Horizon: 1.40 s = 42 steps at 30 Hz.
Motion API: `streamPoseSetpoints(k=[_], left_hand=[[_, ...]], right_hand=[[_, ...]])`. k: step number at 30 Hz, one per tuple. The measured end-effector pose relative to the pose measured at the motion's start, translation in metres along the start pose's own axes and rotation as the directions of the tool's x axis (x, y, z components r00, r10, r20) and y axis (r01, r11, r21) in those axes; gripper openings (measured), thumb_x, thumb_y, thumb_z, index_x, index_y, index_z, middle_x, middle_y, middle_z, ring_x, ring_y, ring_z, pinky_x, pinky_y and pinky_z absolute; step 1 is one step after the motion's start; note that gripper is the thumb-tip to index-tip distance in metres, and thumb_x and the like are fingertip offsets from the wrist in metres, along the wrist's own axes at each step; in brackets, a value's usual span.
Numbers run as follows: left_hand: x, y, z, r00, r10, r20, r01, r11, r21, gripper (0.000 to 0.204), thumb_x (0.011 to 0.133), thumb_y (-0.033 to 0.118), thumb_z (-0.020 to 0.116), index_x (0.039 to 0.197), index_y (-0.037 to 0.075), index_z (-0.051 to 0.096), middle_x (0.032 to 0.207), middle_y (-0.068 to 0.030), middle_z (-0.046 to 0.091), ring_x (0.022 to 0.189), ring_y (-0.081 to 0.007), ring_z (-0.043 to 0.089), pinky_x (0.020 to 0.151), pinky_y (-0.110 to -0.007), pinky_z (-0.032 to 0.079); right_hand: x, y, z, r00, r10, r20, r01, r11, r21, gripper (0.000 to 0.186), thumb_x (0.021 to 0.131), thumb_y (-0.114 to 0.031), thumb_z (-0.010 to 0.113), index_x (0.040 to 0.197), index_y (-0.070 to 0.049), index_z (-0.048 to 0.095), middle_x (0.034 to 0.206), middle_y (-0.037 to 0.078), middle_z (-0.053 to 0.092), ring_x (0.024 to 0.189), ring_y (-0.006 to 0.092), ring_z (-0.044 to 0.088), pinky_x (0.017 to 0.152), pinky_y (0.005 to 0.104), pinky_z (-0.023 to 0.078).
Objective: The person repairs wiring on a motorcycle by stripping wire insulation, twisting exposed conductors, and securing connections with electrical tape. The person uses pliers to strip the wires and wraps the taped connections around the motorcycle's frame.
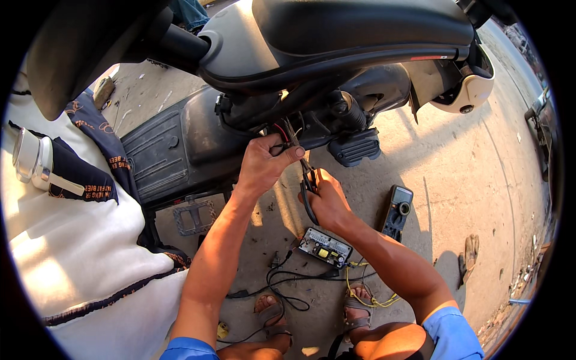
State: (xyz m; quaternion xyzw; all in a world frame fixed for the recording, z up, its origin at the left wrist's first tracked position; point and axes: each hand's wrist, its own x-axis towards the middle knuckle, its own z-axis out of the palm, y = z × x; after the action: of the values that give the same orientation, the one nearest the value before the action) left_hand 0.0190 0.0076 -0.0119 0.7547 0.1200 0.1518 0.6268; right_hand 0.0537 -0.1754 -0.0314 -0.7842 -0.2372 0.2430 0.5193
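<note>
At far left, a white padded cover (pixel 90 246) with dark trim drapes beside a scooter. Next comes the scooter's black ribbed footboard (pixel 159 147), with a dark rectangular frame-like piece (pixel 195 217) low beside its edge.

Near the middle, under the scooter's long black seat (pixel 360 24), the person's left hand (pixel 262 165) reaches up from below, thumb and fingers closed on a bundle of wires (pixel 281 129), red and dark, at the scooter's open underside. Just right of it and lower, the right hand (pixel 329 201) is wrapped around the black handles of a cutting or gripping tool (pixel 309 207). The tool points up toward the wires; whether its tips touch them is hard to tell.

Below the hands, black cables (pixel 288 277) loop over the sunlit ground (pixel 462 168) near the person's sandalled feet (pixel 273 315). To their right lies an exposed circuit board (pixel 326 247), with yellow wires (pixel 390 300) trailing below it. Farther right, near the right forearm, a dark handheld meter (pixel 396 213) with a round dial lies on the ground. A crumpled brownish glove-like item (pixel 471 258) lies beyond, and a white helmet (pixel 480 90) hangs at the seat's right end.
</note>
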Motion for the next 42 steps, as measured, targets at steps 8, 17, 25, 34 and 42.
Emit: streamPoseSetpoints(k=[8, 17, 25, 34, 42], left_hand=[[-0.003, 0.009, 0.005, 0.997, 0.064, -0.030, -0.056, 0.975, 0.216, 0.053, 0.074, 0.044, 0.092, 0.077, 0.003, 0.059, 0.065, 0.0085, 0.034, 0.064, -0.0062, 0.029, 0.054, -0.027, 0.026], [-0.014, 0.003, -0.008, 0.992, -0.086, 0.096, 0.109, 0.958, -0.264, 0.019, 0.106, 0.021, 0.054, 0.103, 0.002, 0.058, 0.070, 0.0039, 0.047, 0.062, -0.0044, 0.041, 0.052, -0.023, 0.033], [-0.017, 0.005, -0.010, 0.996, -0.049, 0.078, 0.068, 0.959, -0.277, 0.013, 0.108, 0.012, 0.048, 0.107, 0.002, 0.057, 0.069, 0.0021, 0.046, 0.059, -0.0052, 0.040, 0.052, -0.024, 0.033], [-0.021, -0.005, -0.014, 0.999, 0.005, 0.035, 0.005, 0.966, -0.260, 0.014, 0.108, 0.011, 0.048, 0.109, 0.001, 0.058, 0.068, 0.0031, 0.043, 0.058, -0.0053, 0.037, 0.053, -0.024, 0.034], [-0.020, -0.006, -0.006, 1.000, 0.021, -0.005, -0.022, 0.980, -0.199, 0.013, 0.107, 0.010, 0.051, 0.111, 0.001, 0.059, 0.068, 0.0049, 0.043, 0.059, -0.0042, 0.037, 0.053, -0.023, 0.033]], right_hand=[[-0.016, 0.019, -0.007, 0.990, -0.093, -0.109, 0.090, 0.995, -0.033, 0.023, 0.084, -0.008, 0.071, 0.095, 0.003, 0.054, 0.071, 0.010, 0.058, 0.064, 0.0168, 0.056, 0.059, 0.0342, 0.045], [-0.086, 0.140, -0.115, 0.848, -0.066, -0.525, 0.042, 0.997, -0.059, 0.033, 0.082, -0.019, 0.074, 0.095, 0.003, 0.053, 0.075, 0.022, 0.060, 0.066, 0.0351, 0.059, 0.064, 0.0462, 0.045], [-0.151, 0.280, -0.250, 0.506, 0.306, -0.806, -0.791, 0.538, -0.292, 0.038, 0.083, -0.030, 0.070, 0.091, 0.006, 0.065, 0.088, 0.029, 0.070, 0.088, 0.0457, 0.070, 0.079, 0.0507, 0.054], [-0.189, 0.290, -0.282, 0.571, 0.517, -0.637, -0.809, 0.221, -0.545, 0.049, 0.071, -0.030, 0.083, 0.098, 0.008, 0.066, 0.098, 0.030, 0.071, 0.094, 0.0430, 0.071, 0.082, 0.0460, 0.058], [-0.084, 0.205, -0.228, 0.888, 0.037, -0.457, -0.302, 0.798, -0.522, 0.026, 0.083, -0.014, 0.067, 0.096, 0.006, 0.074, 0.079, 0.023, 0.073, 0.072, 0.0287, 0.073, 0.067, 0.0359, 0.056]])
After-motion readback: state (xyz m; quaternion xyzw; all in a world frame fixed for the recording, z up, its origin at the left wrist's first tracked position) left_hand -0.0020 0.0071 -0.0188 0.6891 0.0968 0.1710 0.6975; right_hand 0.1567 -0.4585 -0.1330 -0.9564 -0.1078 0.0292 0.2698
